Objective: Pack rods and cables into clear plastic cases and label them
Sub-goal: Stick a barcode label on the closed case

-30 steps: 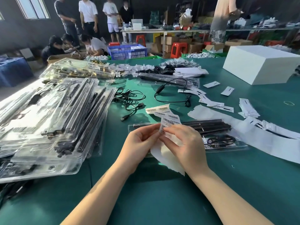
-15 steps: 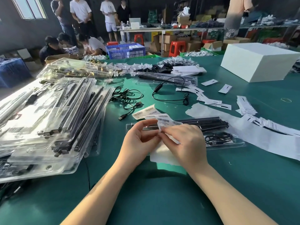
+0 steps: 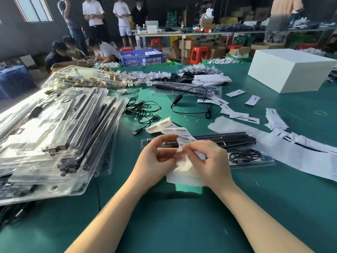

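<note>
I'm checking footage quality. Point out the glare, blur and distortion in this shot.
Head view: strong glare whitens the stacked clear cases at left; wide-angle distortion bends the table edges; the people behind are soft; the hands, left and right, and the barcode label strip stay fairly sharp.

left hand (image 3: pixel 155 161) bare | right hand (image 3: pixel 209 161) bare | forearms unsleeved | no rings

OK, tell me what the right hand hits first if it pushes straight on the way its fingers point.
Probably the left hand: the right hand points left across the label strip that both pinch. Depth is unclear.
</note>
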A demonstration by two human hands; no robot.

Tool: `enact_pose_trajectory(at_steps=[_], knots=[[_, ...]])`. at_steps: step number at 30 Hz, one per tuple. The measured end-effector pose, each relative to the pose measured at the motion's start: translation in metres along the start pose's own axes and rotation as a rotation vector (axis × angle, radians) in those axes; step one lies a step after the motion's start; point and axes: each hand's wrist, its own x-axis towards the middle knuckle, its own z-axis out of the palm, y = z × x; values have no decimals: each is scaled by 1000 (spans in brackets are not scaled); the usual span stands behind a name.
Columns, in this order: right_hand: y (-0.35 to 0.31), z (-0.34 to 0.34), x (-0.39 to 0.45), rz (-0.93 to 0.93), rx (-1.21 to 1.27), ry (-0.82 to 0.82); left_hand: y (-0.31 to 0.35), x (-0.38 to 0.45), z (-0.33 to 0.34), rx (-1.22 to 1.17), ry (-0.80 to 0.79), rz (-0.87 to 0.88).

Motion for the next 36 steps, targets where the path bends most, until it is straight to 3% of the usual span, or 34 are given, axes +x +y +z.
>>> enact_pose_trajectory(at_steps=[3, 6, 10, 14, 17, 20, 22, 23, 25, 28, 29, 30, 32, 34, 36], knots=[[1, -7, 3, 333, 279, 169, 5, 2, -9, 33, 79, -37], [14, -24, 10, 609, 478, 507, 17, 11, -28, -191, 269, -132], [30, -39, 12, 664, 420, 611, 32, 26, -34, -520, 689, -85], [35, -33, 11, 684, 361, 579, 40, 41, 3, -329, 821, 45], [36, -30, 8, 688, 307, 524, 39, 57, 42, -8, 652, 17], [37, -32, 7, 645, 279, 557, 39, 77, 66, 222, 199, -260], [36, -35, 8, 640, 300, 593, 43, 86, 66, 221, -52, -436], [36, -36, 9, 641, 302, 605, 43, 91, 63, 222, -125, -442], [36, -37, 9, 648, 300, 610, 39, 101, 51, 323, -144, -227], [34, -36, 9, 629, 292, 589, 24, 119, 24, 664, 191, 237], [33, -35, 10, 627, 296, 593, 17, 125, 15, 862, 259, 264], [32, -35, 10, 629, 312, 605, 11, 132, 7, 1067, 238, 197], [31, -35, 12, 633, 348, 630, 0, 141, -2, 1303, -18, -8], [30, -37, 13, 628, 366, 636, -9, 149, -5, 1302, -242, -107], [29, -37, 13, 620, 383, 638, -18, 156, -6, 1271, -322, -152]])
